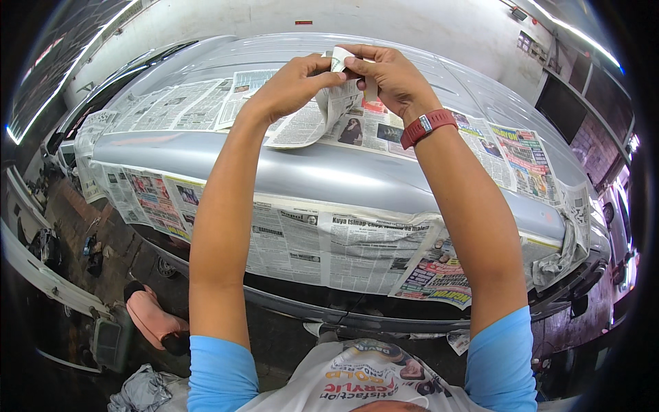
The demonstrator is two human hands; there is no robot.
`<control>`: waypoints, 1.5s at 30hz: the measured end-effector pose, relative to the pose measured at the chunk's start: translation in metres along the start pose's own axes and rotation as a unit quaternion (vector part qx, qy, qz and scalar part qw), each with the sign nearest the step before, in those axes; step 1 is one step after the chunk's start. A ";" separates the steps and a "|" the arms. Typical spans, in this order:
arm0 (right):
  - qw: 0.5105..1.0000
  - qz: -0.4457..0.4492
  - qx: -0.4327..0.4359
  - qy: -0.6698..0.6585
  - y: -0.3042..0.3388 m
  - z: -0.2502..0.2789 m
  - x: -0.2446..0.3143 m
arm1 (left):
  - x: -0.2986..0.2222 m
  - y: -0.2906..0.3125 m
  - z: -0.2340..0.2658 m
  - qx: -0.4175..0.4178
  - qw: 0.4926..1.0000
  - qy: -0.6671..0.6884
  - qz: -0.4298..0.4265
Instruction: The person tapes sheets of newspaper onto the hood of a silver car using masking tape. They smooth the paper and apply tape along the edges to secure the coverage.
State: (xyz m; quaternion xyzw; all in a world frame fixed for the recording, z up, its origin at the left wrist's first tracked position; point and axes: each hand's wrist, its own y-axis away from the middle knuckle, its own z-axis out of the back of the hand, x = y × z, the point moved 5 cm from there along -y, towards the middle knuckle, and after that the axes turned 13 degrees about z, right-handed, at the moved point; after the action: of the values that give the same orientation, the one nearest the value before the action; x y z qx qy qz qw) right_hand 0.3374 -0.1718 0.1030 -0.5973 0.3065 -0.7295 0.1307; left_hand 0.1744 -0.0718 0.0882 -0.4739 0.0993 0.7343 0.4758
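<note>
In front of me is a silver vehicle roof edge (322,165), bare and glossy between two rows of newspaper. My left hand (295,86) pinches the raised edge of a newspaper sheet (302,127) between thumb and fingers. Close beside it, my right hand (391,75), with a red watch on the wrist, also grips that lifted, folded edge. A pale beige strip (371,89) hangs below the right fingers; I cannot tell whether it is tape or paper. The sheet's near edge curls up off the roof. Lower newspapers (309,240) cover the vehicle's side.
More newspaper (515,154) lies along the roof at right, with a crumpled bunch (556,261) at the corner. On the left floor are a salmon-coloured object (154,316) and crumpled grey sheeting (141,390). Another vehicle (618,226) stands at far right, before a white wall (240,24).
</note>
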 end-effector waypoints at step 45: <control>0.996 0.026 -0.088 0.020 0.004 -0.028 0.012 | 0.002 0.001 0.000 -0.046 0.992 0.118 -0.023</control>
State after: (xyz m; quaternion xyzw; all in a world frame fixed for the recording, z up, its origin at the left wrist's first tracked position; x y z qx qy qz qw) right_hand 0.3066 -0.1737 0.1071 -0.5833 0.3873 -0.7082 0.0906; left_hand 0.1733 -0.0705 0.0863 -0.5803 0.1101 0.6663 0.4552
